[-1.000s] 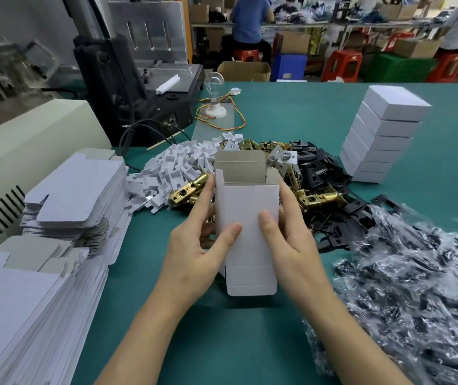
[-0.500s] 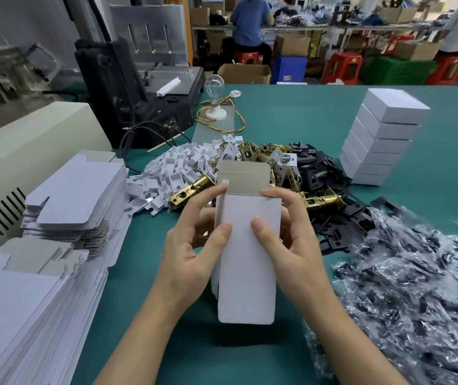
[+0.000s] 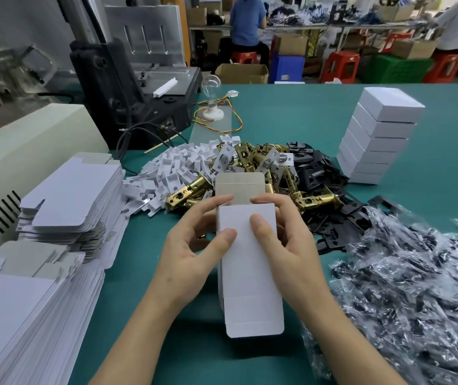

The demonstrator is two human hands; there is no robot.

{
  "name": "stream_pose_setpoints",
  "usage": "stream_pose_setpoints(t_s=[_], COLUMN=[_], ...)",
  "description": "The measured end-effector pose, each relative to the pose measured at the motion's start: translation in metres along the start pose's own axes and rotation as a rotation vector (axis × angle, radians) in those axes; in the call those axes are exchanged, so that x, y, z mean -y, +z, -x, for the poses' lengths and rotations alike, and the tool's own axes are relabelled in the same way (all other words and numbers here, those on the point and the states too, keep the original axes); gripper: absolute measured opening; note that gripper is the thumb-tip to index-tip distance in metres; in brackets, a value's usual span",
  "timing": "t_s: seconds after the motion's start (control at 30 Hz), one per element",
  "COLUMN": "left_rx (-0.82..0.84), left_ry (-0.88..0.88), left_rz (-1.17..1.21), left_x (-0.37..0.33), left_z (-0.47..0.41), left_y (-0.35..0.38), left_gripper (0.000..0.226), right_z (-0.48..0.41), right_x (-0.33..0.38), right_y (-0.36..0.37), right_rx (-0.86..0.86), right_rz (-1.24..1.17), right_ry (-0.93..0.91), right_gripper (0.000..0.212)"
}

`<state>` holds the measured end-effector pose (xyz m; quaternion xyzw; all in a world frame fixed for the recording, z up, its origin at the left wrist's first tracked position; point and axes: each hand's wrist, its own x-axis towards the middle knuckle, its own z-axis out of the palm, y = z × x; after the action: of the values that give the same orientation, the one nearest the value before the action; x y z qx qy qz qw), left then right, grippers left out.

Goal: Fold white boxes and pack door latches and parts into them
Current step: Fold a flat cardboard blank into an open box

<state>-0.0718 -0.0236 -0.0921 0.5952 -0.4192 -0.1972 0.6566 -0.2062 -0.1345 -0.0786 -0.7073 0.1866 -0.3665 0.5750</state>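
A white carton box (image 3: 250, 273) stands lengthwise above the green table, held from both sides. My left hand (image 3: 191, 251) grips its left edge, thumb on the front face. My right hand (image 3: 286, 245) grips the right edge, thumb on the front, fingers at the top corner. The far flap stands open, showing grey inside; the near flap hangs out flat. Behind the box lie brass door latches (image 3: 253, 159), white plastic parts (image 3: 172, 168) and black plates (image 3: 319, 173).
Flat box blanks (image 3: 67, 201) are stacked at the left, with a taller pile (image 3: 14, 309) nearer me. Finished white boxes (image 3: 377, 137) are stacked at the far right. Bagged black screws (image 3: 416, 287) fill the right. A black machine (image 3: 128, 87) and a bulb (image 3: 211, 107) stand behind.
The box has risen and its far flap stays open; the near flap, tucked shut half a second ago, now sticks out flat. Both hands shifted up the box sides.
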Motion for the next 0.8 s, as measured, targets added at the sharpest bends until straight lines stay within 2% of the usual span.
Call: stream_pose_setpoints(t_s=[0.13, 0.3, 0.43, 0.53, 0.67, 0.7, 0.8], left_rx=[-0.001, -0.013, -0.072, -0.092, -0.103, -0.094, -0.048], left_ry=[-0.029, -0.048, 0.016, 0.07, 0.087, 0.087, 0.09], left_rz=[0.021, 0.034, -0.038, -0.139, -0.143, -0.157, -0.219], left_x=[0.0, -0.0014, -0.001, -0.0003, -0.0009, -0.0013, -0.0027], left_z=[-0.0016, -0.0022, -0.0045, -0.004, -0.0029, -0.0029, -0.0019], left_y=[0.0006, 0.0016, 0.0016, 0.0003, 0.0001, 0.0001, 0.0002], left_gripper=[0.025, 0.015, 0.008, 0.016, 0.054, 0.057, 0.041], right_z=[0.0004, 0.0007, -0.0003, -0.0017, -0.0025, -0.0021, -0.0008], right_x=[0.0024, 0.003, 0.0009, -0.0028, -0.0042, -0.0043, -0.0048], right_y=[-0.0004, 0.0019, 0.0024, 0.0009, -0.0001, 0.0, -0.0008], right_rx=[0.012, 0.027, 0.04, 0.043, 0.036, 0.033, -0.02], right_rz=[0.034, 0.064, 0.087, 0.086, 0.074, 0.066, 0.014], right_ry=[-0.012, 0.018, 0.052, 0.082, 0.107, 0.107, 0.106], right_gripper=[0.006, 0.011, 0.012, 0.009, 0.011, 0.011, 0.01])
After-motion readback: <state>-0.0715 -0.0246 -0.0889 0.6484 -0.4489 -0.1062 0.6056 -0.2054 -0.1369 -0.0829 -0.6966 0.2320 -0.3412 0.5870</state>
